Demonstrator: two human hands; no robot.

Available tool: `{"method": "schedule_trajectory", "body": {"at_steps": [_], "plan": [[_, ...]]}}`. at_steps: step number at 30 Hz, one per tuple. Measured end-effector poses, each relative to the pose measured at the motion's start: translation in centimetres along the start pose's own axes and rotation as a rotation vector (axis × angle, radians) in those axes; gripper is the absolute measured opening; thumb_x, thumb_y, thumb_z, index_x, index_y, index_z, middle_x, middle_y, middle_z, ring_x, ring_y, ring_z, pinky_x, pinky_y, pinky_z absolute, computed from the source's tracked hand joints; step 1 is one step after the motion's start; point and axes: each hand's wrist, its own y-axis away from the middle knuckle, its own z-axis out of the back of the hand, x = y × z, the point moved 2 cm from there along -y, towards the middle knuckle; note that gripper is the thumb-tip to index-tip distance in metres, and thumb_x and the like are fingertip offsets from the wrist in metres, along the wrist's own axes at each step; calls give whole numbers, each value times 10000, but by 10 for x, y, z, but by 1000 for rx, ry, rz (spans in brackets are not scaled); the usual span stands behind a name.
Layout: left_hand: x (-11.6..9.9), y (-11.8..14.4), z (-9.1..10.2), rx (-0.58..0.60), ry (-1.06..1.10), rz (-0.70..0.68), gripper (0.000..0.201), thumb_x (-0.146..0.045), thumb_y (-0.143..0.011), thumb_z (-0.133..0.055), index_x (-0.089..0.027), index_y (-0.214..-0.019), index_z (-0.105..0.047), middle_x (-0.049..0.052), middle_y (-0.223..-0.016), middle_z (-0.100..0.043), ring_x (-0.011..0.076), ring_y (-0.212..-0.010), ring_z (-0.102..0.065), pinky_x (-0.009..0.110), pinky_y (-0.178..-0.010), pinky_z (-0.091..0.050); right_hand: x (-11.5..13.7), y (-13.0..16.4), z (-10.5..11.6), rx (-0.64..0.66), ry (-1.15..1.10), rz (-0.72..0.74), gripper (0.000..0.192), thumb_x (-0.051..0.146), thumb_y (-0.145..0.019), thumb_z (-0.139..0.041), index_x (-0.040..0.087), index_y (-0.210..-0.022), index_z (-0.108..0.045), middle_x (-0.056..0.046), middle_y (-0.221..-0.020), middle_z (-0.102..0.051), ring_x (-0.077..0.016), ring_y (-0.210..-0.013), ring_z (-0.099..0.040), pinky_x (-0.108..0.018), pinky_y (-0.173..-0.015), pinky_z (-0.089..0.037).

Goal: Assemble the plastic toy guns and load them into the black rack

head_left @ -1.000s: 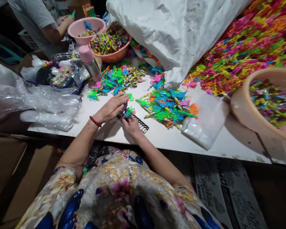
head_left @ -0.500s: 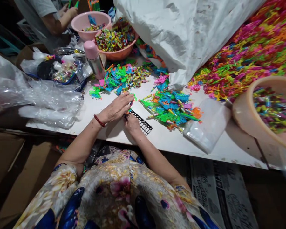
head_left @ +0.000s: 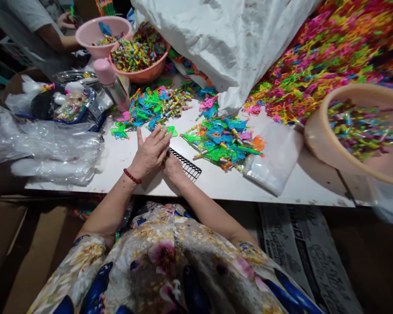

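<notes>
Left hand spread flat, fingers extended, over the near end of a black plastic comb-like strip on the white bench, fingertips beside a green plastic piece. Right hand curled just beneath, touching the strip's near end; grip hidden, cannot tell whether pinching it. Just beyond: a heap of colourful plastic toy pieces beside a clear plastic bag.

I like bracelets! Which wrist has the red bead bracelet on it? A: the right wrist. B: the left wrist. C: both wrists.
B: the red bead bracelet circles the wrist just behind the left hand, while the wrist behind the right hand is bare.
</notes>
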Motion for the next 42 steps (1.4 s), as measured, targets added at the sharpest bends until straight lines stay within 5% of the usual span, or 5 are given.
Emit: {"method": "schedule_trajectory", "body": {"at_steps": [9, 17, 22, 31, 42], "plan": [[-6, 3, 12, 14, -31, -3, 570, -358, -983, -470, -327, -1540, -356, 77, -1553, -459, 296, -1486, -347, 676, -1187, 107, -22, 16, 31, -78, -72, 182, 223, 221, -980, -515, 155, -1099, -692, -110, -1115, -640, -197, -988, -595, -295, -921, -478], [-22, -13, 12, 23, -112, 109, 598, -432, -956, -525, -314, -1526, -390, 77, -1619, -351, 341, -1543, -176, 707, -1191, 42, -84, 7, 96, -279, 389, -55, 171, 96, -885, -537, 105, -921, -704, -195, -1047, -594, -299, -985, -523, -390, -826, -432], [-14, -19, 15, 148, -90, 91, 534, -349, -977, -487, -290, -1504, -420, 85, -1595, -396, 307, -1521, -262, 700, -1197, -36, -83, 2, 98, -267, 298, -105, 185, 87, -887, -517, 111, -902, -699, -176, -1012, -633, -261, -905, -560, -352, -769, -415], [11, -4, 30, 245, 15, -44, 488, -378, -1022, -391, -308, -1504, -422, 61, -1583, -420, 265, -1512, -294, 648, -1219, -30, -73, 5, 65, -102, -820, -148, 240, 412, -865, -533, 193, -872, -629, -2, -815, -692, -105, -595, -503, -232, -581, -401], [11, -3, 23, 200, -9, -64, 523, -345, -1044, -303, -307, -1566, -308, 64, -1588, -407, 248, -1508, -307, 609, -1228, -13, -52, -5, 33, -150, -786, -112, 208, 337, -767, -628, 195, -911, -675, -9, -849, -702, -162, -786, -618, -286, -753, -504]]}}
